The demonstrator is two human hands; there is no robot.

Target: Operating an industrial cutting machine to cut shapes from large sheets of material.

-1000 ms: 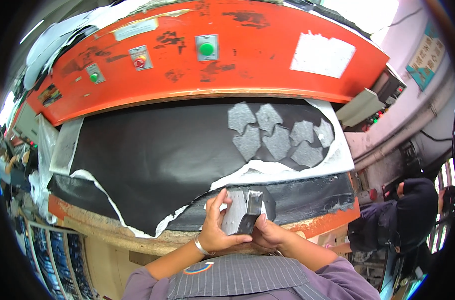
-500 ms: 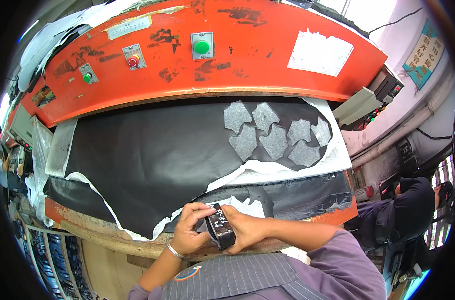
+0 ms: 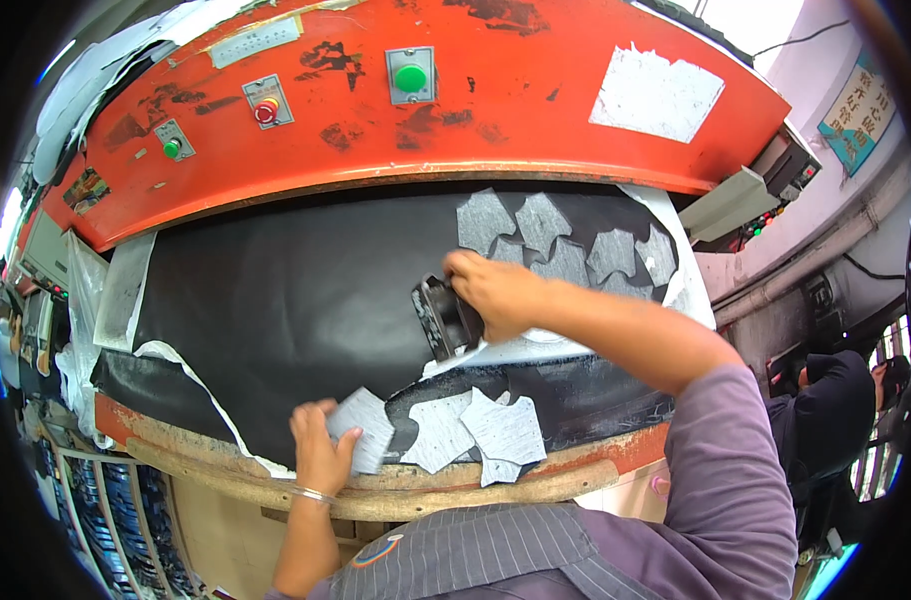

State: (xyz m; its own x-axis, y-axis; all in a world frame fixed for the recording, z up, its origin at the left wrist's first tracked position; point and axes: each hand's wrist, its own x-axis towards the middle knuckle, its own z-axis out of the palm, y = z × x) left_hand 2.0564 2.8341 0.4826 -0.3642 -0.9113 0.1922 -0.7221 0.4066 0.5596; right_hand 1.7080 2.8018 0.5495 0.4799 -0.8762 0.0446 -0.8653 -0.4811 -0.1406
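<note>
In my right hand (image 3: 505, 295) is a black cutting die (image 3: 437, 322), a metal frame with pale marks on its side, tilted above the leather next to its ragged edge. My left hand (image 3: 320, 445) grips a grey cut piece (image 3: 363, 425) between thumb and fingers, over the near edge of the bed. Several more cut pieces (image 3: 505, 428) lie overlapped in a loose pile to the right of that hand. A large black leather sheet (image 3: 265, 290) covers the bed, and grey-faced cut pieces (image 3: 611, 254) rest in rows at its far right, partly hidden behind my right arm.
The orange press beam (image 3: 520, 120) spans the far side, bearing a large green button (image 3: 410, 78) and a red knob (image 3: 266, 110). A wooden rail (image 3: 395, 500) borders the near edge. A person in dark clothing (image 3: 830, 420) sits at the right.
The die has gone from between both hands at the near edge to the right hand, farther over the leather. My left hand has let go of it and now holds a grey piece.
</note>
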